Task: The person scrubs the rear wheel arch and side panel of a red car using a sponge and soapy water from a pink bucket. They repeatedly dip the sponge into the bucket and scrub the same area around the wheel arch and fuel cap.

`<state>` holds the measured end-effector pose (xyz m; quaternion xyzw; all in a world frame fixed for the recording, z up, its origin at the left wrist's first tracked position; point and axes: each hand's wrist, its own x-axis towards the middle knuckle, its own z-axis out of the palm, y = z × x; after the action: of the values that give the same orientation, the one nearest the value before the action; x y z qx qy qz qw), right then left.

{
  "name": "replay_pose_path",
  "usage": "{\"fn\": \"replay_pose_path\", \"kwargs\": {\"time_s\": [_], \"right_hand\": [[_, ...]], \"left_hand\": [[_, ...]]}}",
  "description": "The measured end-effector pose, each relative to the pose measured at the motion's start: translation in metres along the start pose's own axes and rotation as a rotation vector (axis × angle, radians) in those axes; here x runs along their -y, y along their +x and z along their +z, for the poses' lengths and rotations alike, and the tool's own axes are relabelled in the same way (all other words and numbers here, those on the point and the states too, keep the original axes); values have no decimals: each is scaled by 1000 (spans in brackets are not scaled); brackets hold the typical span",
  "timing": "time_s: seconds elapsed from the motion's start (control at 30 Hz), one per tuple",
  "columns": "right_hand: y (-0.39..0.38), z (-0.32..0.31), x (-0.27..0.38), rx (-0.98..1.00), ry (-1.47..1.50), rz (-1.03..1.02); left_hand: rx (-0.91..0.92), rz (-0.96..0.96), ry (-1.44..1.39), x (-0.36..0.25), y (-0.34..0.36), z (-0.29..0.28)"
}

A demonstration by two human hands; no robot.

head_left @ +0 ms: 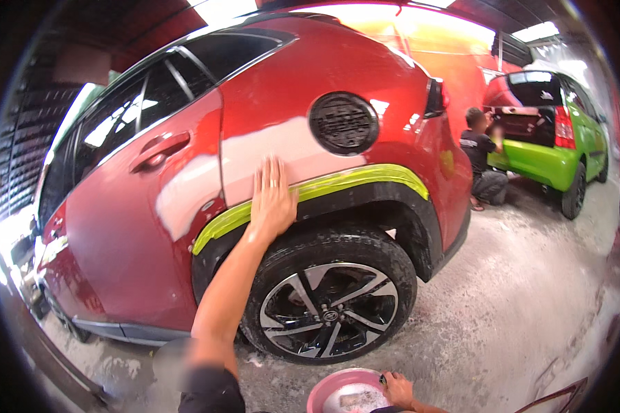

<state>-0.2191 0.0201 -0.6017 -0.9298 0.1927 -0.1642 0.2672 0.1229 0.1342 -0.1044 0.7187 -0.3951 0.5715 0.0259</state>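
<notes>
Red car (255,113) on workshop floor (482,296)

The near car (241,138) spans left and centre, left hand (274,196) on its side above a wheel (329,313); bottom centre, right hand (397,389) at a basin (317,394); upper right, a person (481,148) behind the far car (537,157).

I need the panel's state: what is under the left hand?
The left hand overlaps the pale patch and yellow-green tape, both visible around it. Whatever lies directly beneath it is covered and cannot be seen.
</notes>
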Motion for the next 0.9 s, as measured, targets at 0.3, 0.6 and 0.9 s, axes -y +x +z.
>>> {"fn": "replay_pose_path", "kwargs": {"time_s": [0.3, 0.6, 0.9], "right_hand": [[-1, 19, -8, -22, 82, -78], [-3, 11, -21, -7, 72, -64], [1, 18, -20, -28, 74, -92]], "left_hand": [[1326, 179, -1093, -243, -489, -8], [1670, 470, -712, -348, -638, 26], [1883, 134, -683, -356, -612, -16]]}}
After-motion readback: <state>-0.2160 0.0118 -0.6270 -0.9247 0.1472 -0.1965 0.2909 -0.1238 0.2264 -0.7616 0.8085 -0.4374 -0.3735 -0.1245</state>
